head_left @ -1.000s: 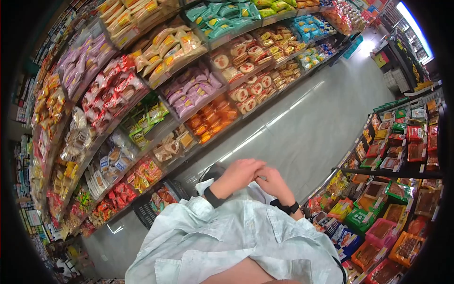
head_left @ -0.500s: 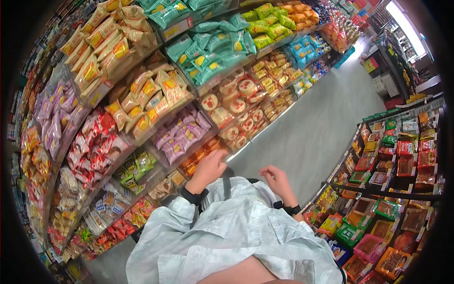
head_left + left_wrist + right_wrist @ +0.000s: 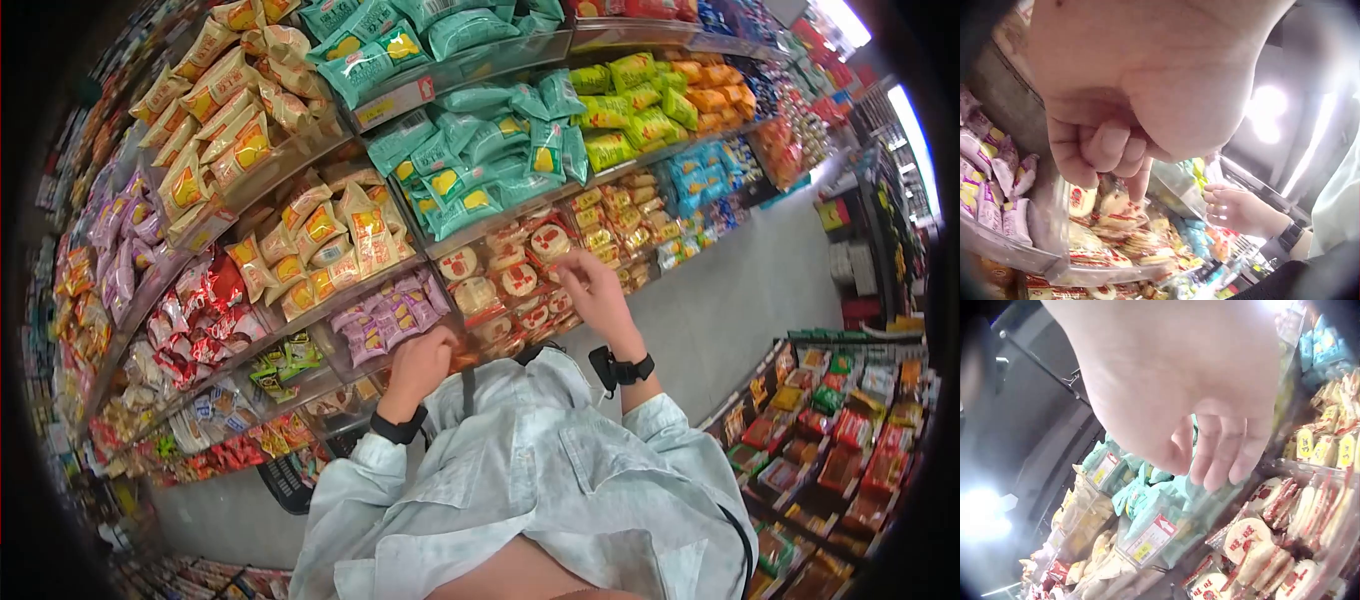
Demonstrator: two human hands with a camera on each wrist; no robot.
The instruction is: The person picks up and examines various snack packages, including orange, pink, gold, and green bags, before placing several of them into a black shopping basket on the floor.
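My left hand [image 3: 421,368] hangs beside the bin of purple packets [image 3: 392,318], holding nothing; in the left wrist view its fingers [image 3: 1110,147] are loosely bent. Raised further right, my right hand [image 3: 598,292] is in front of the round crackers in clear wrappers [image 3: 519,279]. The right wrist view shows its fingers [image 3: 1225,450] hanging relaxed and empty, with teal packets [image 3: 1141,500] behind them and wrapped crackers [image 3: 1247,540] below. Whether either hand touches a packet cannot be told.
Tiered clear bins hold beige packets [image 3: 321,228], teal packets [image 3: 470,150] and green packets [image 3: 640,100]. A dark basket [image 3: 287,486] is low at the left. Grey floor [image 3: 745,300] runs between these shelves and another rack of packaged food [image 3: 850,430] at the right.
The hands, together a second ago, have parted. My right hand has risen in front of the crackers; my left has moved left toward the bins. The view has shifted across the shelves.
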